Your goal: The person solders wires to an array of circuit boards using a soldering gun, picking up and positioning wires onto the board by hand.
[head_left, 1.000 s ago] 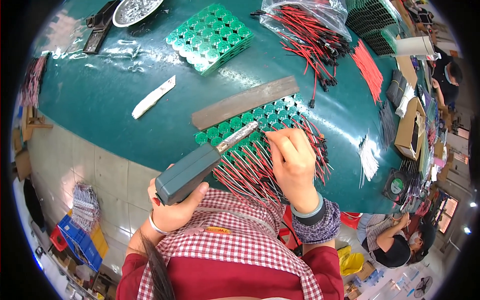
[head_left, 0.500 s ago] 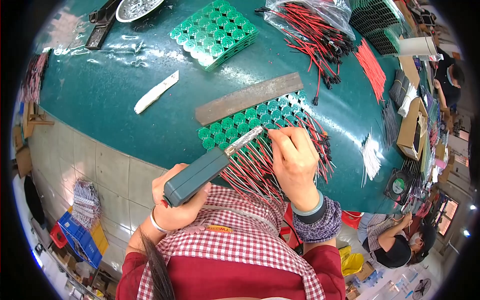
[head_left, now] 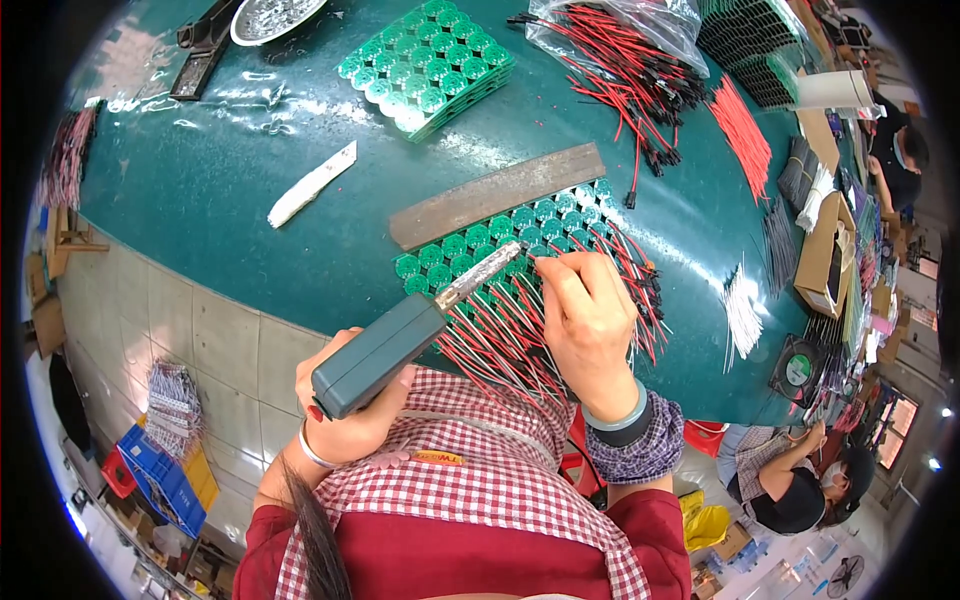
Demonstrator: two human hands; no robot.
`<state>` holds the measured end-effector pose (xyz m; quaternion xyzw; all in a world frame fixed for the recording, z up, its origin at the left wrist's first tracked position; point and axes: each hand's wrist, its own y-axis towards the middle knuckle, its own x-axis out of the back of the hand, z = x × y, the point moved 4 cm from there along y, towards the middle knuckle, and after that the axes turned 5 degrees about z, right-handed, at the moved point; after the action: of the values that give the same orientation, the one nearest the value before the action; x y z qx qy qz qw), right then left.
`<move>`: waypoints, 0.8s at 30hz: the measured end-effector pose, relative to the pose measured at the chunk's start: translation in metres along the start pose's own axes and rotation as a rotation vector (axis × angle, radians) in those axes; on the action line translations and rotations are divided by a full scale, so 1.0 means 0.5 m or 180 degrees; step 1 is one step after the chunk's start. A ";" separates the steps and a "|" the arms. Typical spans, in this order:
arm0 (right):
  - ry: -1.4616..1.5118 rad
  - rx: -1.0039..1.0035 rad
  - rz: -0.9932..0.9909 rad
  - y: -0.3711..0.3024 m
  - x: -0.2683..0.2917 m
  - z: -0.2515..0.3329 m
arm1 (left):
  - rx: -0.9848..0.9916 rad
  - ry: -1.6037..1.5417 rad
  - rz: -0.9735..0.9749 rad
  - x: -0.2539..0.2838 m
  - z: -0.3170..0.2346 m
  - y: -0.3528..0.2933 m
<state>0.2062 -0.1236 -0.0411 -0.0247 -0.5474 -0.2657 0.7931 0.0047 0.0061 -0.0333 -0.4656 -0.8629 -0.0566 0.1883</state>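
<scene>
seen from above, a person works at a green table (head_left: 200,190) with both hands. the left hand (head_left: 345,432) is wrapped around a dark green soldering gun (head_left: 382,358), whose metal tip points away over a panel of small round green boards (head_left: 475,238). the right hand (head_left: 588,315) has its thumb and forefinger closed together just beside that tip; they seem to pinch a wire end, though it is too small to be sure. the panel lies on the table in front of the person, a flat metal bar (head_left: 500,195) along its far edge.

the panel looks partly done: red, white and black wires (head_left: 500,345) fan out from its nearer rows, while the rows by the bar look bare. boards under the right hand are hidden. beyond, a stack of similar panels (head_left: 425,65) shows no wires on top, and loose red and black leads (head_left: 635,90) spill from a clear bag (head_left: 690,45), so much seems left.
</scene>
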 end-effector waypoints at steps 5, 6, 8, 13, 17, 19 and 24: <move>0.0042 -0.0033 0.0017 0.003 -0.002 0.001 | 0.0105 -0.0152 0.0033 -0.005 0.004 -0.001; 0.0126 -0.0054 -0.0027 0.003 -0.003 0.001 | 0.0103 -0.0155 0.0032 -0.006 0.005 0.000; 0.0212 -0.0075 -0.0071 0.005 -0.004 0.000 | 0.0046 -0.0148 -0.0001 -0.007 0.006 0.001; 0.0179 -0.0121 -0.0103 0.004 -0.008 -0.003 | 0.0084 -0.0104 0.0039 -0.007 0.007 0.001; 0.0141 -0.0097 -0.0086 0.007 -0.007 -0.001 | 0.0085 -0.0111 0.0062 -0.009 0.005 0.005; 0.0095 -0.0088 -0.0059 0.007 -0.007 0.000 | 0.0044 -0.0119 0.0067 -0.011 0.006 0.008; 0.0089 -0.0105 -0.0044 0.007 -0.008 0.002 | -0.0032 -0.0027 0.0109 -0.014 0.007 0.009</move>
<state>0.2060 -0.1187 -0.0433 -0.0303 -0.5320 -0.2805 0.7983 0.0107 0.0043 -0.0396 -0.4815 -0.8553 -0.0557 0.1832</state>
